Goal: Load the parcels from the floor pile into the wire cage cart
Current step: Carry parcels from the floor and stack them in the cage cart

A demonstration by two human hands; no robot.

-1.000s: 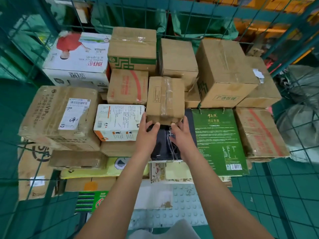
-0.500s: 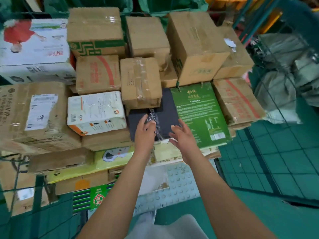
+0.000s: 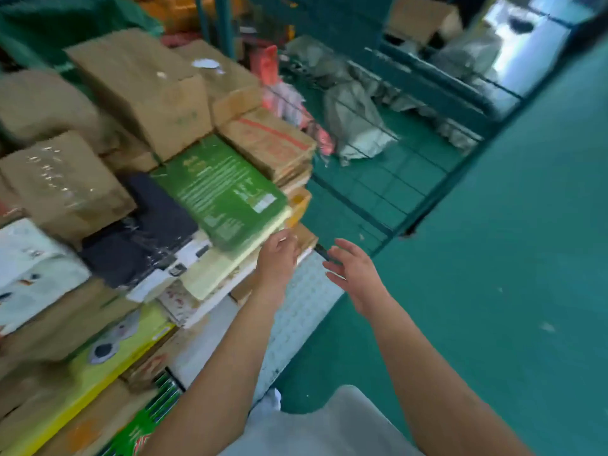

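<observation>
Beside the cart, black parcel (image 3: 144, 232) lying diagonal, both hands' grip loose, empty.

Floor (image 3: 513, 258): green, smooth, spreading right of me.
Grey sacks (image 3: 355, 123): slumped on that floor, beyond a wire panel.
Light: bright glare at the far end of the floor.

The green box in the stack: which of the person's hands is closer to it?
Left. The left hand sits just off the near corner of the green box; the right hand hangs farther out, over the floor.
</observation>
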